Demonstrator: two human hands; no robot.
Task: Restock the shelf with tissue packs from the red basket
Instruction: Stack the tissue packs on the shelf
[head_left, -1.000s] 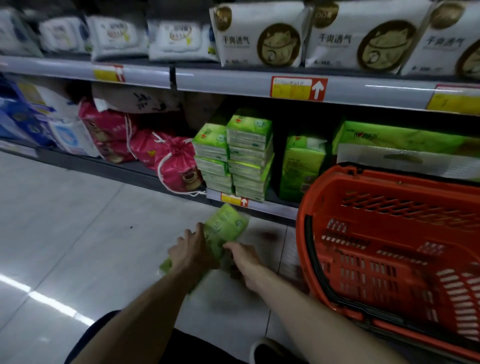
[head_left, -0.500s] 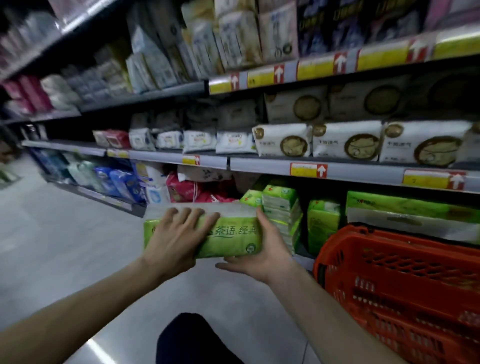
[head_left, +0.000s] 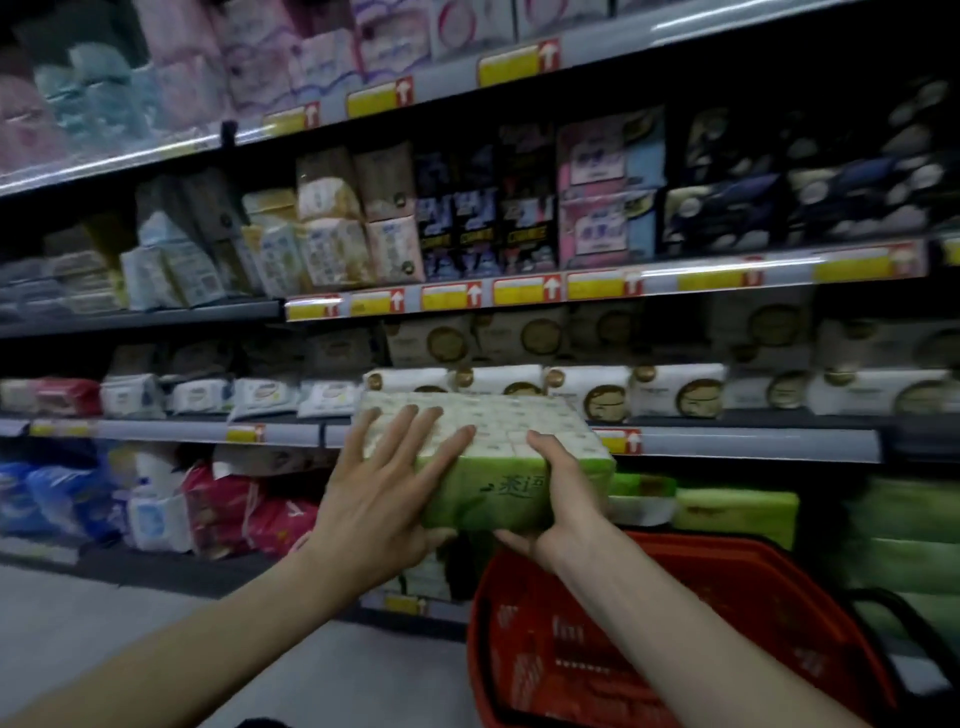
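Both hands hold one green-and-white plastic-wrapped tissue pack (head_left: 493, 457), raised in front of the grey metal shelf (head_left: 727, 441), level with the shelf edge that carries the white packs with round brown emblems (head_left: 675, 389). Left hand (head_left: 384, 483): fingers spread flat over the pack's top and left end, palm pressed on. Right hand (head_left: 566, 499): grip clamped on the pack's right end, thumb on top, fingers under. The red plastic shopping basket (head_left: 675, 639) sits below the pack, at lower right. More green tissue packs (head_left: 737, 514) lie on the bottom shelf behind the basket.
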